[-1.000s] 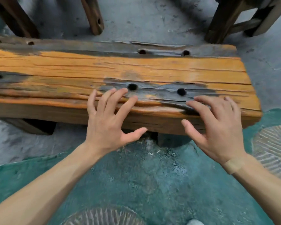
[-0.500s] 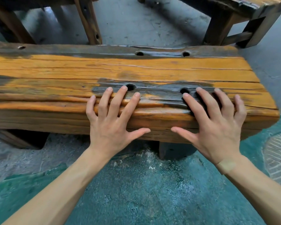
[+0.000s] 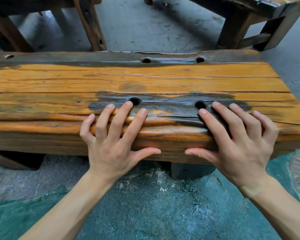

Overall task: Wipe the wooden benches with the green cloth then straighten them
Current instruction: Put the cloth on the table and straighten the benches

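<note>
1. Since a second ago both my hands have slid further onto the bench; fingers that only reached its near edge now lie over the top.
2. Bench: orange-brown plank, dark worn patches, lying across my view on the grey and green floor. Four round holes near its right end.
3. Second bench, far right, apart from mine. Dark wooden legs at far left.
4. Left hand: released, fingers spread flat on the top, thumb along the front face.
5. Right hand: same, spread flat, thumb against the front face, near the bench's right end.
6. Green cloth: not in sight.
</note>
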A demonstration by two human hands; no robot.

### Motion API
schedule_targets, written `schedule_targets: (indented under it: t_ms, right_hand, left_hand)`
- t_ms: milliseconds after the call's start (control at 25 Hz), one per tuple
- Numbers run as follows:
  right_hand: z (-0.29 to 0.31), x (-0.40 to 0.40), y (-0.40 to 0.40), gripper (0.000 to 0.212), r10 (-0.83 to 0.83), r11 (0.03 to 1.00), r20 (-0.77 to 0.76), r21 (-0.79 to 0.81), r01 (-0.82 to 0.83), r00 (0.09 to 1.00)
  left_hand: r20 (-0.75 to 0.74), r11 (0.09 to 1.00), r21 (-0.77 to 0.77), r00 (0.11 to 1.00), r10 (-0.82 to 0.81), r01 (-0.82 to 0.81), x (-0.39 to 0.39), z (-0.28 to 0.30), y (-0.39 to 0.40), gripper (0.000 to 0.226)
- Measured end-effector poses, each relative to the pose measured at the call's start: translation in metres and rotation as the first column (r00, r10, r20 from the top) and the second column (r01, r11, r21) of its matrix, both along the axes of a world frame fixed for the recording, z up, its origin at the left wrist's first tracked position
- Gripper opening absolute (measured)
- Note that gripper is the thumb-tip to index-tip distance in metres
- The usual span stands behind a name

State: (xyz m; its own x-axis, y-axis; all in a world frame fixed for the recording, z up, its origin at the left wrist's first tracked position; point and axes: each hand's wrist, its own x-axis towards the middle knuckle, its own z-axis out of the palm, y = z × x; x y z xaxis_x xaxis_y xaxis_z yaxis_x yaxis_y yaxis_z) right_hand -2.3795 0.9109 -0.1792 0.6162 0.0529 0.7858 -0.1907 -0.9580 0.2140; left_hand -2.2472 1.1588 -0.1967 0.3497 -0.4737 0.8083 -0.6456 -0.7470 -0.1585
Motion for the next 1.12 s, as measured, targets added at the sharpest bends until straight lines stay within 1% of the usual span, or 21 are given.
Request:
schedule_targets:
  t_ms: [240, 440, 640, 1000, 1120]
  right_hand:
    - [-0.001, 0.003, -0.004, 0.087, 0.043, 0.998, 0.045, -0.047, -0.041, 0.998]
    - [-0.004, 0.008, -0.009, 0.086, 0.067, 0.996, 0.071, -0.067, -0.062, 0.995]
    - [0.001, 0.036, -0.031, 0.084, 0.071, 0.997, -0.004, -0.014, -0.071, 0.997]
    - [0.009, 0.124, -0.086, 0.084, 0.136, 0.989, -0.103, 0.077, -0.128, 0.985]
    - [0.007, 0.144, -0.101, 0.085, 0.159, 0.985, -0.111, 0.082, -0.150, 0.981]
  left_hand:
    - [0.058, 1.000, 0.017, 0.998, -0.004, 0.003, 0.004, -0.001, 0.000, 0.095]
    - [0.053, 1.000, 0.013, 0.999, -0.006, 0.005, 0.007, -0.003, -0.001, 0.095]
    - [0.004, 1.000, -0.010, 1.000, 0.028, -0.028, 0.022, 0.001, -0.024, 0.089]
    - [-0.022, 0.986, -0.011, 0.986, 0.167, -0.167, 0.076, 0.004, -0.073, 0.085]
    - [-0.021, 0.980, -0.005, 0.980, 0.199, -0.199, 0.088, 0.002, -0.085, 0.085]
